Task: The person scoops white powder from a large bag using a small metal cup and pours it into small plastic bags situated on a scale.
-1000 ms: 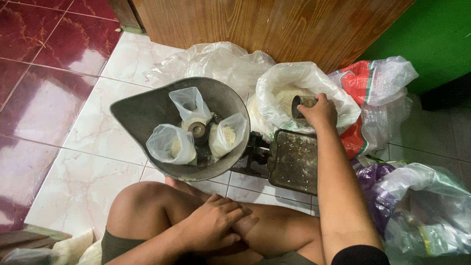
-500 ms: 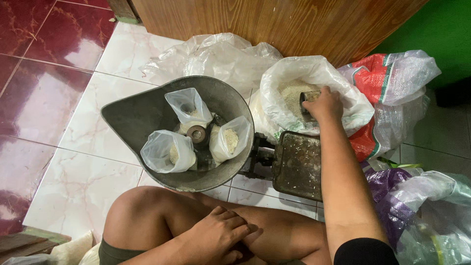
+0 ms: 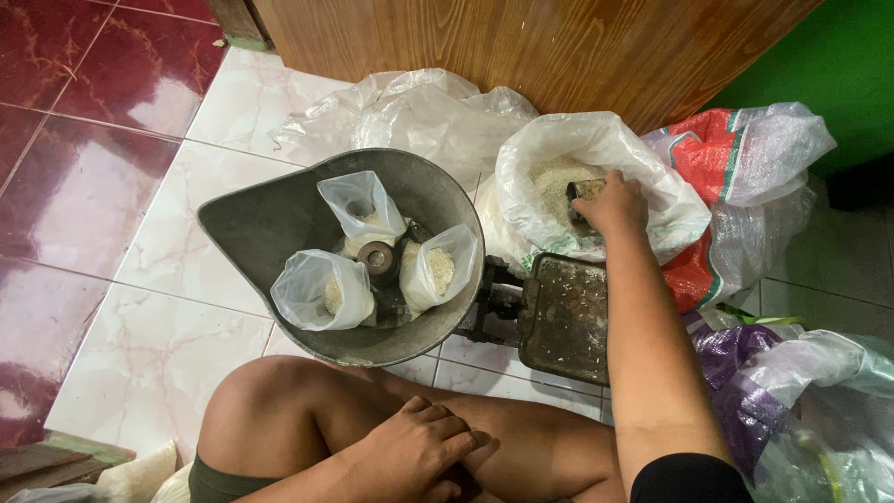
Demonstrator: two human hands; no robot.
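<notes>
Right hand (image 3: 615, 203) grips scoop (image 3: 584, 191) in rice sack (image 3: 596, 149) (left hand (image 3: 419, 452) rests).

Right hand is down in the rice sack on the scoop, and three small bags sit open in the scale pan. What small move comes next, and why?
Probably lift the right hand with the scoop out of the rice sack toward the small bags in the scale pan: they stand open and only partly filled.

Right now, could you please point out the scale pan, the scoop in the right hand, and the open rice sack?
scale pan (image 3: 251, 224): head view, bare inner wall at left.
scoop (image 3: 585, 190): head view, metal rim above the right hand (image 3: 615, 207).
rice sack (image 3: 531, 158): head view, white rolled rim.
</notes>
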